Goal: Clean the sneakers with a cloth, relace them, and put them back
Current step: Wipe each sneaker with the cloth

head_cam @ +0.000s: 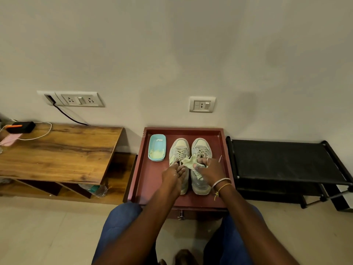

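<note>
Two pale grey-green sneakers stand side by side, toes toward the wall, on a dark red tray-top table. The left sneaker and the right sneaker both have laces threaded. My right hand lies over the right sneaker's opening and grips a crumpled pale yellow-green cloth. My left hand rests on the left sneaker's heel end, fingers extended over its opening, touching the cloth's edge; the frame does not show whether it grips anything.
A light blue oval tub with some pale stuff inside sits on the tray left of the sneakers. A wooden side table stands at the left, a black shoe rack at the right. The wall with sockets is just behind.
</note>
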